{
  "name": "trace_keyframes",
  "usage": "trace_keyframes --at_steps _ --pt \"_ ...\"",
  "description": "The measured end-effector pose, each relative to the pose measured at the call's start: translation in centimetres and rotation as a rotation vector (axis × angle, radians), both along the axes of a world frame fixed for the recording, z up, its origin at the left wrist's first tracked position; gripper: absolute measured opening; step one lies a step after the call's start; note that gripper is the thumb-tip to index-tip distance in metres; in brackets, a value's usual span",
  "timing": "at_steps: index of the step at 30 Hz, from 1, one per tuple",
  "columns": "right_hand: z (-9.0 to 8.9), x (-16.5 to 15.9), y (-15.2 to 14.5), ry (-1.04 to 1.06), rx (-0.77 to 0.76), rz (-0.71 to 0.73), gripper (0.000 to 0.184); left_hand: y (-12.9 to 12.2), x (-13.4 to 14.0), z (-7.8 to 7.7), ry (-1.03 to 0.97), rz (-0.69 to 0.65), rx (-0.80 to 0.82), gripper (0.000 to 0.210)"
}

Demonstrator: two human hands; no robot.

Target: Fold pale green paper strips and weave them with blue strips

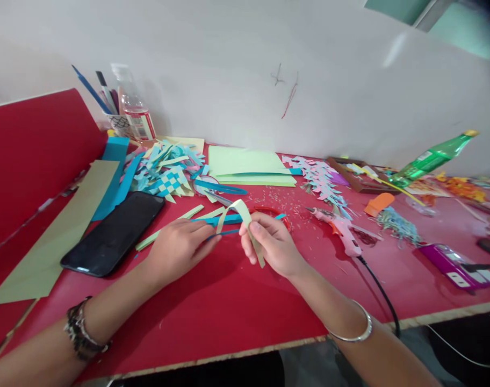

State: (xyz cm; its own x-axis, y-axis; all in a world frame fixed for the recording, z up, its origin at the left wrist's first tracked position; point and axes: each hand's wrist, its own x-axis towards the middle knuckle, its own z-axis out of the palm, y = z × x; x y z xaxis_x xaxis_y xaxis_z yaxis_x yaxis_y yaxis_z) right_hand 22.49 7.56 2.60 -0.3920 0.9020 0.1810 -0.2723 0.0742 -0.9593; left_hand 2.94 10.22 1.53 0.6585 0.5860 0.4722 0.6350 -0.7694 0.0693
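Observation:
My right hand (275,244) pinches a pale yellow-green paper strip (242,208) between thumb and fingers. The strip arches over towards my left hand (180,250), and one end hangs below the right fingers. My left fingers are curled together at a thin blue paper strip (230,232), close to the far end of the pale one; their exact grip is partly hidden. Just behind the hands lie more loose green strips (192,212), a pair of scissors (207,185) and a red ring-shaped object (265,208), partly covered by the right hand.
A black phone (114,234) lies left of my left hand. Woven paper pieces (168,180) and green sheets (249,164) sit behind. To the right are a pink glue gun (339,231) with its cord, a tilted green bottle (434,158) and a purple box (456,266).

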Motion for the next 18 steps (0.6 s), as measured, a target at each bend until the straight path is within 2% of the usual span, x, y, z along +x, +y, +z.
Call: trace_keyframes --at_steps 5,10,12,15,16,18 --pt "0.4 -0.2 -0.2 -0.139 0.009 -0.004 0.023 0.0 -0.2 0.1 -0.139 0.072 -0.033 0.024" --pt "-0.2 -0.3 0.2 -0.360 0.036 0.034 0.024 0.1 -0.4 0.2 -0.211 0.077 -0.072 0.024" --pt "-0.6 -0.3 0.5 -0.473 0.126 -0.040 0.021 0.0 -0.4 0.2 -0.220 0.080 -0.067 0.025" --pt "-0.8 -0.3 0.7 -0.580 0.332 -0.239 0.012 -0.1 -0.2 0.5 -0.211 0.054 -0.036 0.025" --pt "-0.8 -0.2 0.7 -0.585 0.372 -0.278 0.016 -0.1 -0.2 0.5 -0.210 0.027 -0.024 0.024" --pt "-0.7 -0.2 0.7 -0.547 0.365 -0.270 0.030 -0.2 -0.1 0.7 -0.207 -0.049 -0.015 0.022"
